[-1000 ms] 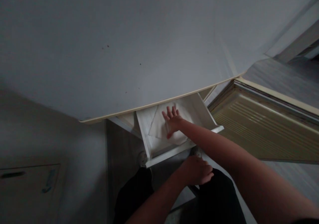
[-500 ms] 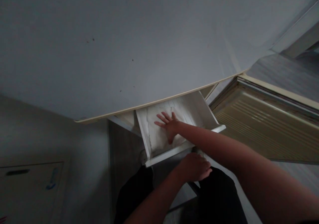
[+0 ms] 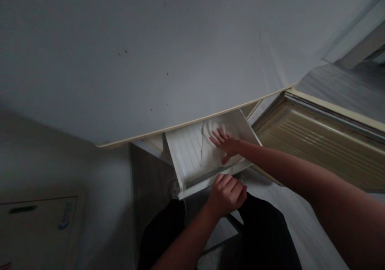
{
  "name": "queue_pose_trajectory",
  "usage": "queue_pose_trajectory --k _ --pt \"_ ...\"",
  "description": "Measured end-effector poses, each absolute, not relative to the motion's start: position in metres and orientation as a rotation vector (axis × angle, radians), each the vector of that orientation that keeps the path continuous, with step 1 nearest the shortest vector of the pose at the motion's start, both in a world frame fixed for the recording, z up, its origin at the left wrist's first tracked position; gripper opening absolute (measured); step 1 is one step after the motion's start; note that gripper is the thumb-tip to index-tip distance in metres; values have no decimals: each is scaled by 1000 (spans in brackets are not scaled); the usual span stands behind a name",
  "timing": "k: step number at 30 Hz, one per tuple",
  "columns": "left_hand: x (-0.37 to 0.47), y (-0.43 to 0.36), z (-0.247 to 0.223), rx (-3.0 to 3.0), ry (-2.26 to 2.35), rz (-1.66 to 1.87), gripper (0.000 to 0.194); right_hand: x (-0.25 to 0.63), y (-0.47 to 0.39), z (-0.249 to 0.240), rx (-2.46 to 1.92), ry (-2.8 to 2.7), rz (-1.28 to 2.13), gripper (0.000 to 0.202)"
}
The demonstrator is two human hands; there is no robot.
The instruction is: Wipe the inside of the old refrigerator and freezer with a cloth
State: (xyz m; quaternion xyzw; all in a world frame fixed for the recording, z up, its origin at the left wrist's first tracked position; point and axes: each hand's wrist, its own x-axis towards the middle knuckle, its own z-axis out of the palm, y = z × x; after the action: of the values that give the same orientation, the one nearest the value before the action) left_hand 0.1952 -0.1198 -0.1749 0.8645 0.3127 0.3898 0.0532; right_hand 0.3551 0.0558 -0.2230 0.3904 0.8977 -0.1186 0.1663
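Observation:
A white drawer (image 3: pixel 188 150) with a ribbed bottom is pulled out from under the large pale panel. On the right part of its bottom lies a white cloth (image 3: pixel 207 154), spread out and slightly wrinkled. My right hand (image 3: pixel 226 144) presses on the cloth with fingers apart and palm down. Close to the middle of the drawer's front edge is my left hand (image 3: pixel 227 194), its fingers curled closed. The inside of that hand is hidden, so I cannot tell whether it grips anything or only touches the edge.
An open door (image 3: pixel 325 150) with a yellowed, ribbed inner face stands to the right. The tall pale panel (image 3: pixel 192 53) fills the upper view above the drawer. My knees in dark trousers (image 3: pixel 264 230) are just below. A pale wall (image 3: pixel 102 190) is on the left.
My right hand has slid to the right with the cloth, uncovering the ribbed left part of the drawer bottom. My left hand has risen from near my knee to the drawer's front edge.

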Motion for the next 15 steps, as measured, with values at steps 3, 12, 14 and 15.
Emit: queue_pose_trajectory --k 3,12,14,15 --pt "197 -118 -179 2639 959 1226 21 315 48 -233 750 2803 -252 141" --pt "194 -115 -185 2554 928 1367 10 221 34 -240 471 2919 -167 126" --pt "194 -115 -185 2570 946 1347 15 231 39 -240 409 2925 -164 130" --pt "195 -115 -184 2578 957 1340 18 240 42 -240 373 2929 -159 130"
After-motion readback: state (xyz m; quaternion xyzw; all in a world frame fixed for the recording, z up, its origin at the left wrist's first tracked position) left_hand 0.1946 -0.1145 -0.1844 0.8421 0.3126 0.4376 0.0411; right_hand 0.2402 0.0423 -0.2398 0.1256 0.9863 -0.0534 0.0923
